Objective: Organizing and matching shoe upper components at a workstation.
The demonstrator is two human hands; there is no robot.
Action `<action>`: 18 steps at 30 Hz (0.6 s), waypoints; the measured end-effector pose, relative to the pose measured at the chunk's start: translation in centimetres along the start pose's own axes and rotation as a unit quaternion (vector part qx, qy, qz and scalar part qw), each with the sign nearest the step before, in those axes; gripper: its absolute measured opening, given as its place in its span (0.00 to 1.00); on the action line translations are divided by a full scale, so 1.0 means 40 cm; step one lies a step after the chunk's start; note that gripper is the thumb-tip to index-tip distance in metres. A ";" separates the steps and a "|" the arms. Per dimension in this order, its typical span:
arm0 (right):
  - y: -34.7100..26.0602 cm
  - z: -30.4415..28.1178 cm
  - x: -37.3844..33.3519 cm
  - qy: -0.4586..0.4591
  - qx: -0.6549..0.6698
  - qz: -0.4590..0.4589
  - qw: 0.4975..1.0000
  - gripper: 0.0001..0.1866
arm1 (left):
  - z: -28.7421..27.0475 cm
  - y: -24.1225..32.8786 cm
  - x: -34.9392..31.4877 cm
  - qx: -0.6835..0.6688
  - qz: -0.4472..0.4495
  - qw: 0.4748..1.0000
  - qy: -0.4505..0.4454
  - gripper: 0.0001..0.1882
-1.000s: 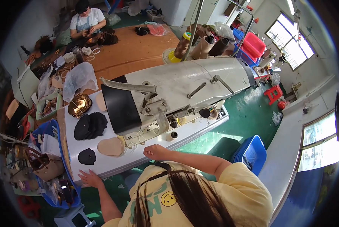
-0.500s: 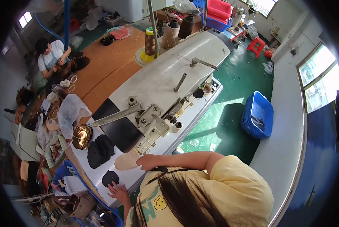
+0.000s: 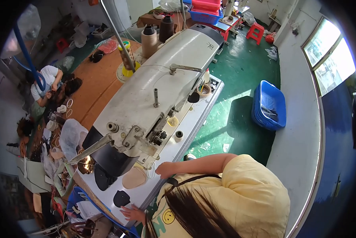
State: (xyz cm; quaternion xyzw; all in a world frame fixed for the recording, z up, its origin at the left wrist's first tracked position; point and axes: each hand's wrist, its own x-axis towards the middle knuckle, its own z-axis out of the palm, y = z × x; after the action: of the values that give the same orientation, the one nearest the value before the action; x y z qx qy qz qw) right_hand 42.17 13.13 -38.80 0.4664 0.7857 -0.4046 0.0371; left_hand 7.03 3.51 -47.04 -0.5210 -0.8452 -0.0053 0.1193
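Note:
Near the front end of a large cream sewing machine point(image 3: 146, 91), my right hand point(image 3: 166, 169) is closed at a loop of thin white cord point(image 3: 151, 169), its fingertips partly hidden. Just left of the loop, a flat beige oval piece point(image 3: 135, 178) lies on the white tabletop, apart from the hand. My left hand point(image 3: 133, 213) rests with fingers spread at the table's front edge, its fingertips by the lower edge of a small black rounded piece point(image 3: 121, 198). More black pieces point(image 3: 104, 178) are stacked farther left, partly under the machine's dark end.
Thread cones point(image 3: 149, 41) stand behind the machine, and a small spool point(image 3: 179, 136) sits on its bed. Blue stacked baskets point(image 3: 270, 105) are on the green floor at right. A seated person point(image 3: 47, 85) works beyond the brown table point(image 3: 92, 91).
My right hand has drawn off the beige piece to the right, and the white cord loop now lies beside its fingers. My left hand stays by the small black piece. The view has shifted.

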 end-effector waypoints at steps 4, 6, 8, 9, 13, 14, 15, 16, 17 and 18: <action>0.008 0.009 0.026 -0.005 -0.013 -0.030 0.999 0.15 | -0.006 0.009 0.013 0.024 0.029 0.999 -0.034 0.36; -0.003 -0.006 0.014 -0.010 -0.012 -0.028 0.999 0.14 | -0.034 0.018 0.016 0.014 0.042 0.998 -0.042 0.36; -0.001 -0.039 -0.012 0.010 0.016 -0.014 1.000 0.14 | -0.051 0.019 0.011 -0.013 0.059 0.997 -0.046 0.35; 0.018 -0.040 -0.025 0.065 0.039 -0.009 0.997 0.15 | -0.050 0.028 0.021 -0.026 0.068 0.996 -0.043 0.34; 0.024 -0.161 -0.089 0.265 0.099 0.091 0.955 0.13 | -0.044 0.029 0.021 -0.048 0.080 0.995 -0.022 0.33; 0.024 -0.193 -0.108 0.318 0.181 0.112 0.924 0.13 | -0.039 0.024 0.020 -0.054 0.088 0.994 -0.020 0.33; 0.068 -0.171 -0.080 0.465 0.208 0.084 0.856 0.13 | -0.032 0.020 0.021 -0.055 0.084 0.995 -0.017 0.33; 0.119 -0.160 -0.052 0.580 0.256 0.054 0.771 0.10 | -0.023 0.013 0.023 -0.048 0.099 0.994 -0.002 0.32; 0.118 -0.198 -0.062 0.446 0.530 0.101 0.714 0.22 | -0.006 0.000 0.015 -0.039 0.103 0.994 0.011 0.32; 0.064 -0.277 -0.100 0.409 0.547 0.137 0.717 0.23 | 0.003 -0.009 0.006 -0.037 0.089 0.995 0.008 0.32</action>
State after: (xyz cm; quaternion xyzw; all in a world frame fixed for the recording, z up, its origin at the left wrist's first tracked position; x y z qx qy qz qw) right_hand 49.90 18.33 -31.17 0.6282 0.2932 -0.5243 -0.4945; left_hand 6.57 3.57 -47.06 -0.5985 -0.7934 -0.0307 0.1068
